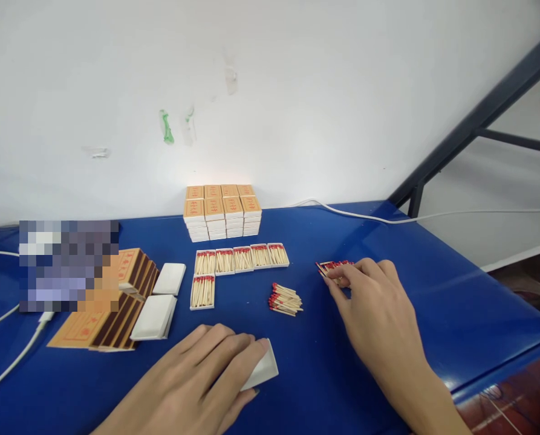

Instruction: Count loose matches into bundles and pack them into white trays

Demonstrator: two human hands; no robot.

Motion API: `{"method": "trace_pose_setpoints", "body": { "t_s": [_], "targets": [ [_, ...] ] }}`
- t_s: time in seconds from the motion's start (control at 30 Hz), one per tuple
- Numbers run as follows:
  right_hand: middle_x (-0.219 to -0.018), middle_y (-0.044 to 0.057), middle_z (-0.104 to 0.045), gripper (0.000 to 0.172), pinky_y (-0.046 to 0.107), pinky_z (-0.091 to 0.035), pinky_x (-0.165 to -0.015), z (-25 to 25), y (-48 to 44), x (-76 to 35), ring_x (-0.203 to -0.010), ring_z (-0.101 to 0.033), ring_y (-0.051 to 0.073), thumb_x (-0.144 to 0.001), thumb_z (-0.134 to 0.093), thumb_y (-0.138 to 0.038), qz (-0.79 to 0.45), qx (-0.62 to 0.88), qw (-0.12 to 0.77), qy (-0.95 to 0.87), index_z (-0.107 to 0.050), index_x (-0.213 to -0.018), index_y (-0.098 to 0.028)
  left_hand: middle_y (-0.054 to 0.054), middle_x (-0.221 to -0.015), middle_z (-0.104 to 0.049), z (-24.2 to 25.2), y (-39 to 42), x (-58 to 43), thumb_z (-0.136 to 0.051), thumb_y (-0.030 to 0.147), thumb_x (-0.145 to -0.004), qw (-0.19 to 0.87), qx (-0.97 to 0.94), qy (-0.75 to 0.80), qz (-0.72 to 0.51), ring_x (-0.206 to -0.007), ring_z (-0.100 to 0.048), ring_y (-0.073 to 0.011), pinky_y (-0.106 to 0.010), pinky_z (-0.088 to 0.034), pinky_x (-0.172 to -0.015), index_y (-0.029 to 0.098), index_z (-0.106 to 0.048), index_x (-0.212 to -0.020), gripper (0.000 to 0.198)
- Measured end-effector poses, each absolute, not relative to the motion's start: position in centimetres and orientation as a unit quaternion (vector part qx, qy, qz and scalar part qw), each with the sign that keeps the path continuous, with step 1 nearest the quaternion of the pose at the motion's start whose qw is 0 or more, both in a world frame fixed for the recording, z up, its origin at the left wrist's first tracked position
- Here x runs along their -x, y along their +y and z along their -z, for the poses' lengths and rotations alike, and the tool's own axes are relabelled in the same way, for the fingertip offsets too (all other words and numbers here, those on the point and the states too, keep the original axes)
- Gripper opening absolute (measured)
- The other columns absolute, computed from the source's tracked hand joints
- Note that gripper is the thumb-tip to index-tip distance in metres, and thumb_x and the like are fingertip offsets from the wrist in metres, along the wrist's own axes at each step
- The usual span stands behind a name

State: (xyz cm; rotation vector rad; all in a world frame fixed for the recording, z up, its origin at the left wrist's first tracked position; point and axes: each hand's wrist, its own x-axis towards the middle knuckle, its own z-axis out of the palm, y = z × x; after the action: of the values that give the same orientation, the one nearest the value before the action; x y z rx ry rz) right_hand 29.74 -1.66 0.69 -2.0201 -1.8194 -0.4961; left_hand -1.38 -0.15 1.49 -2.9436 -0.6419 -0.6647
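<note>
My left hand point(206, 374) is closed on a white matchbox tray point(264, 366) near the table's front; its fingers hide part of the tray. At the right, my right hand point(374, 302) has its fingertips on a pile of red-tipped matches point(331, 266), which the hand partly covers. Between the hands lies a smaller heap of matches point(285, 299). Several white trays filled with matches point(242, 258) stand in a row, with one more filled tray point(202, 292) in front of the row's left end.
Stacked orange matchboxes point(222, 208) stand by the wall. Flat orange sleeves point(110, 320) and white trays point(156, 317) lie at the left. A blurred-out object point(65, 260) and white cables point(29, 347) are further left. Another cable point(364, 214) runs along the back right.
</note>
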Motion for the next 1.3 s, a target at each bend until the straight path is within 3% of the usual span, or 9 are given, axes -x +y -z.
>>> {"method": "trace_pose_setpoints", "body": {
  "t_s": [0.27,0.5,0.67,1.0,1.3],
  "targets": [
    [-0.089,0.011,-0.063,0.019,0.046,-0.049,-0.077,-0.5,-1.9,-29.7,-0.089,-0.050,0.030,-0.106,-0.060,-0.023,0.164,0.716,0.191,-0.651,-0.071,-0.092,-0.019,-0.001,-0.127,-0.081,-1.5,-0.3,1.4,-0.038,0.025,-0.122,0.035,0.951,-0.208,0.226,-0.112,-0.076,-0.0207,-0.036,-0.054,-0.103,0.018,-0.063,-0.145,0.034],
    [-0.101,0.009,-0.066,0.015,0.045,-0.051,-0.084,-2.2,-2.8,-26.9,-0.099,-0.054,0.028,-0.109,-0.059,-0.021,0.103,0.666,0.253,-0.694,-0.068,-0.097,-0.021,0.000,-0.129,-0.081,-1.5,-0.1,1.3,-0.039,0.025,-0.122,0.042,0.951,-0.213,0.219,-0.113,-0.076,-0.0200,-0.035,-0.053,-0.106,0.019,-0.062,-0.146,0.034],
    [-0.098,0.010,-0.067,0.021,0.044,-0.049,-0.083,-3.2,-2.8,-25.4,-0.098,-0.056,0.028,-0.107,-0.057,-0.013,0.112,0.635,0.229,-0.729,-0.072,-0.096,-0.022,-0.001,-0.128,-0.081,-1.7,0.0,1.2,-0.039,0.025,-0.122,0.033,0.953,-0.207,0.219,-0.111,-0.077,-0.0195,-0.035,-0.055,-0.103,0.019,-0.063,-0.144,0.033],
    [-0.096,0.012,-0.066,0.025,0.046,-0.051,-0.082,-3.1,-2.4,-24.3,-0.095,-0.056,0.029,-0.107,-0.053,-0.016,0.091,0.620,0.168,-0.761,-0.073,-0.094,-0.024,-0.001,-0.129,-0.081,-1.6,0.0,1.0,-0.040,0.025,-0.122,0.038,0.951,-0.211,0.221,-0.112,-0.076,-0.0211,-0.037,-0.055,-0.102,0.018,-0.062,-0.145,0.033],
    [-0.110,0.007,-0.069,0.017,0.043,-0.053,-0.092,-3.4,-3.3,-25.3,-0.104,-0.062,0.024,-0.112,-0.055,-0.022,-0.006,0.633,0.242,-0.735,-0.071,-0.107,-0.026,0.002,-0.123,-0.082,-1.8,0.0,0.9,-0.036,0.025,-0.123,0.040,0.947,-0.210,0.241,-0.105,-0.078,-0.0191,-0.036,-0.054,-0.097,0.019,-0.065,-0.138,0.034]
  ]
}}
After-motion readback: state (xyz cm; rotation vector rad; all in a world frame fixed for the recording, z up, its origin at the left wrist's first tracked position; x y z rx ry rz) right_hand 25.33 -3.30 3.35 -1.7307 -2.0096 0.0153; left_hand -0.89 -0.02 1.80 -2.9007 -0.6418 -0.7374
